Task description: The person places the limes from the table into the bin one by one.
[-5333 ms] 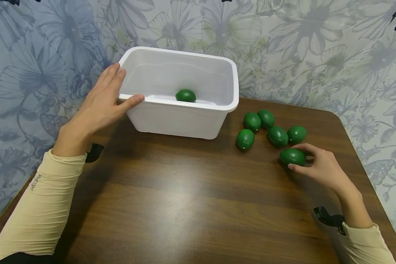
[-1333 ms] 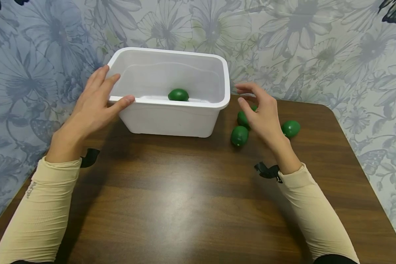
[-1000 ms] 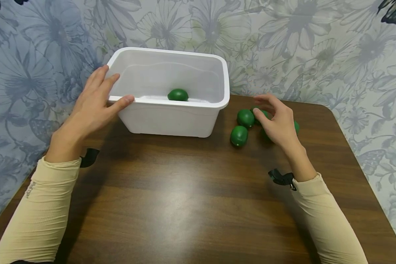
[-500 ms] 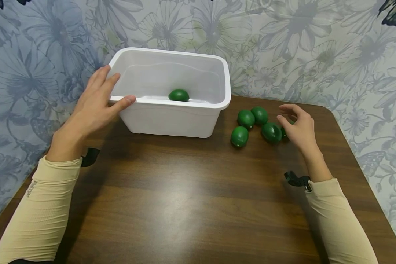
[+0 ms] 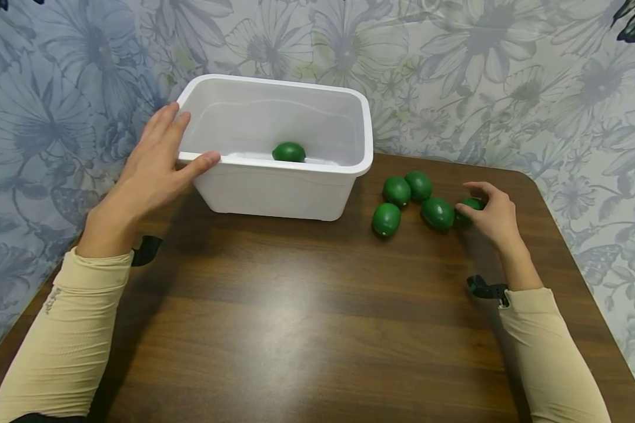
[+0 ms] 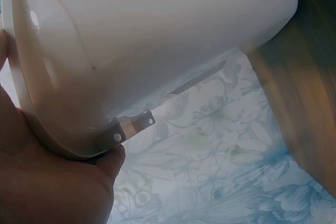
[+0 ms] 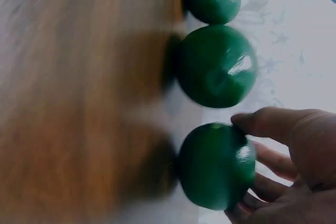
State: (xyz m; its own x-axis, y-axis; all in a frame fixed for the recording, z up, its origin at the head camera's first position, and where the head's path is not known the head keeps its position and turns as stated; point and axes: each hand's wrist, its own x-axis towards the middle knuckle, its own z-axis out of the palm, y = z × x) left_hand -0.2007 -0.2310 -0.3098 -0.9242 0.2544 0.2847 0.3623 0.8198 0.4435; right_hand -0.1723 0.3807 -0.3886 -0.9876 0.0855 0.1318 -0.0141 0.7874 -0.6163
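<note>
A white plastic tub (image 5: 275, 191) stands at the back of the table. My left hand (image 5: 153, 170) rests on its left front corner, thumb along the front rim and fingers extended along the left side. One green lime (image 5: 288, 152) shows inside; the near wall hides part of the floor. At the right, my right hand (image 5: 494, 216) has thumb and fingers around the rightmost lime (image 7: 212, 166), which looks to be on the table. Beside it to the left lies another lime (image 5: 438, 214). In the left wrist view, fingertips (image 6: 113, 161) touch the tub's rim.
Between tub and right hand, more limes lie close together: a front lime (image 5: 386, 220), a middle lime (image 5: 397, 191) and a back lime (image 5: 418, 185). The brown wooden table (image 5: 296, 329) meets a flower-patterned wall (image 5: 487, 88) behind.
The lime held 5.3 seconds ago is gone from the right hand and table. From beside the tub, the right hand has moved right and closed around the rightmost lime. The left hand stays.
</note>
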